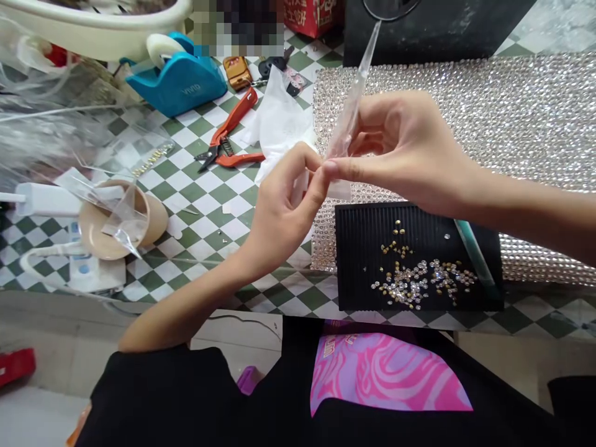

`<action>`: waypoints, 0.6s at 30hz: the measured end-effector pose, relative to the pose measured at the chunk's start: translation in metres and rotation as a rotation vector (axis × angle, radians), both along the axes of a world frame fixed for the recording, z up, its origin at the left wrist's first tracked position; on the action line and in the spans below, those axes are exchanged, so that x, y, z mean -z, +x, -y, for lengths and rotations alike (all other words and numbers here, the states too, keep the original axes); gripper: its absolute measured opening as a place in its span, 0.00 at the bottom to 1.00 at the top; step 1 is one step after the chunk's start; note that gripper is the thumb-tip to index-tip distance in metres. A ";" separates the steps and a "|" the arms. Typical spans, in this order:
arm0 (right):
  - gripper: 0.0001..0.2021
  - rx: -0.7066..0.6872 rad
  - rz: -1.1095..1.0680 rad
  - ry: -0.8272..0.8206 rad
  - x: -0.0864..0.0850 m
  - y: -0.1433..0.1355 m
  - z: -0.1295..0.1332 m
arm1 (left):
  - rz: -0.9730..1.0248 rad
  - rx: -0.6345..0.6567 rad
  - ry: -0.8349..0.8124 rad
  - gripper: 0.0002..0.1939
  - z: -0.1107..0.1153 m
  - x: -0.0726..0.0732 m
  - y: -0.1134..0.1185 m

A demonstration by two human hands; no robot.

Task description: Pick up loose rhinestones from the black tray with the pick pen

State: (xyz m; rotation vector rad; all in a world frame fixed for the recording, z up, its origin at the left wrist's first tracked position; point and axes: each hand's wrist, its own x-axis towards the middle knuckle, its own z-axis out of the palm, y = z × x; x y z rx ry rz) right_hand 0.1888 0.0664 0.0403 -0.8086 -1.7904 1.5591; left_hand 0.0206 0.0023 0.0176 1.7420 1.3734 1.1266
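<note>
the left hand (pixel 284 202) and right hand (pixel 414 152) pinch, fingertips together, a translucent plastic cone (pixel 348 118), crinkled low down, tapering upward to a slim pale tip

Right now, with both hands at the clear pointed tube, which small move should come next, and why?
I would probably steady the clear pointed tube with the right hand and adjust its wider end with the left hand: both hands meet there, while its point faces away from the gems on the black tray.
</note>
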 end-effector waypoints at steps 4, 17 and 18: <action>0.22 0.032 0.005 -0.028 -0.004 0.008 0.005 | 0.021 0.067 0.016 0.20 0.002 0.005 0.006; 0.20 0.087 0.015 -0.204 0.000 0.018 0.020 | -0.045 0.206 0.068 0.11 0.012 0.005 0.009; 0.20 0.098 -0.001 -0.212 0.000 0.018 0.022 | -0.049 0.214 0.063 0.11 0.013 0.005 0.010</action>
